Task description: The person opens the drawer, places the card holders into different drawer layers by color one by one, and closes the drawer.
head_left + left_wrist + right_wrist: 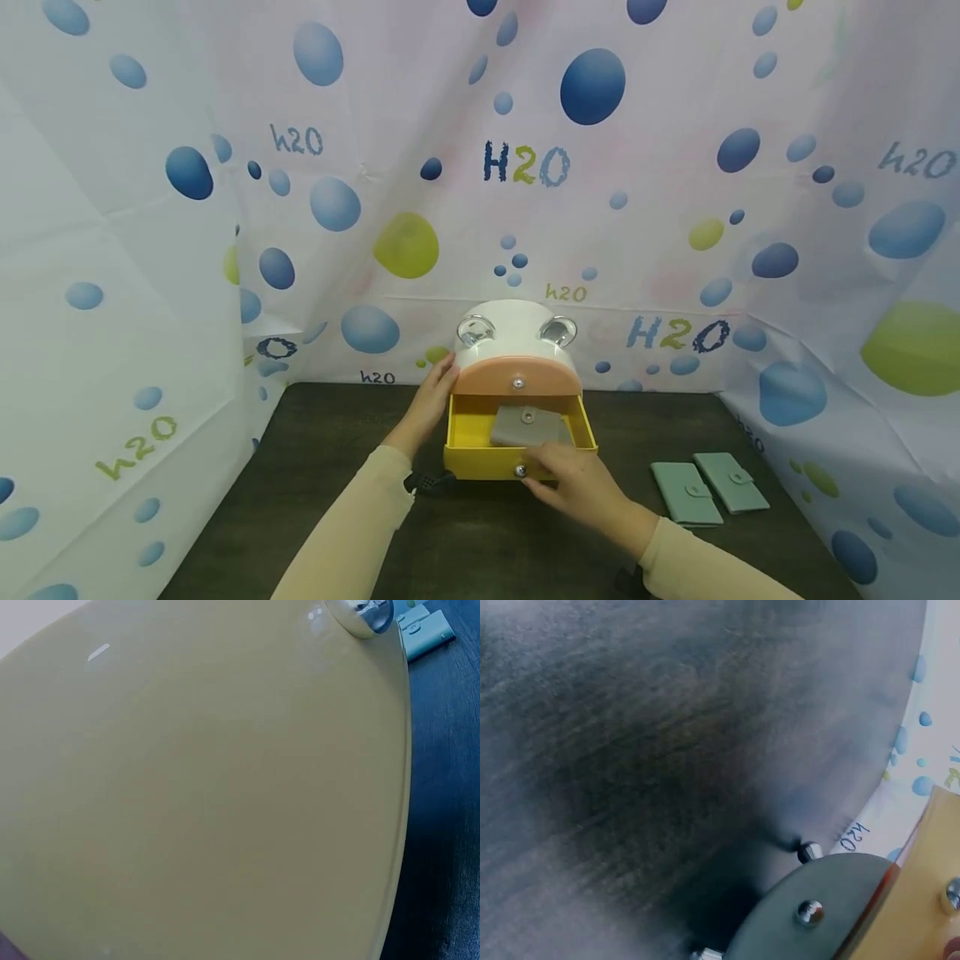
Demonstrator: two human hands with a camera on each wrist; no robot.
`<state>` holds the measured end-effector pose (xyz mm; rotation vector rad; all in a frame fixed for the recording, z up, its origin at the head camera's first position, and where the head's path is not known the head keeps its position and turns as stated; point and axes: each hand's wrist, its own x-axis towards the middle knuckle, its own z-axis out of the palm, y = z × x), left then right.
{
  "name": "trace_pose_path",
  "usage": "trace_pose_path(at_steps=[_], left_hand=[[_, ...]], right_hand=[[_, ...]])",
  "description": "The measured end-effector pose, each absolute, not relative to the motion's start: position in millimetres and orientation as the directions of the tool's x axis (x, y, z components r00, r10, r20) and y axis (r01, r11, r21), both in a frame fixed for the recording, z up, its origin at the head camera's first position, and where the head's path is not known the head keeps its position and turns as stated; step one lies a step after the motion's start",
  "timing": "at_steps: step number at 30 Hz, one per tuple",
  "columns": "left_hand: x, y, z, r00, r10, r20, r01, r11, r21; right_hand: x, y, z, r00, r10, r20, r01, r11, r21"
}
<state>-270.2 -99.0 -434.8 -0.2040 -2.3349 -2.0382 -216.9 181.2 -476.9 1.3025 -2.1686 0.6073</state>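
Note:
A small chest of drawers (504, 321) with a white rounded top stands on the dark table. Its yellow lower drawer (480, 463) is pulled out, and a grey snap-strap card holder (517, 427) lies inside. My left hand (431, 400) rests along the chest's left side with extended fingers. Loosely bent, the fingers of my right hand (573, 485) are at the drawer front, just right of its silver knob (520, 472). That knob (952, 896) looks uncovered in the right wrist view, where only a fingertip shows. The chest's smooth side (202, 780) fills the left wrist view.
Two mint-green card holders (688, 493) lie side by side on the table, right of the chest. The peach upper drawer (487, 377) is closed. Two silver ring-shaped ornaments (476, 331) stick out from the top. A bubble-printed cloth (465, 83) hangs behind and at both sides.

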Motion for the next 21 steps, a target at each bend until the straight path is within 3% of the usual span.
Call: trace_pose_path(at_steps=[11,21], left_hand=[[-280,-106,-434,-0.989,0.1,0.111,0.124,0.13,0.984],[-283,-107,-434,-0.988,0.101,0.12,0.133,0.137,0.982]], right_hand=[[-222,166,-489,-0.435,-0.628,0.646,-0.862,0.497,-0.098],[-223,159,-493,-0.392,-0.638,0.663,-0.85,0.527,0.004]])
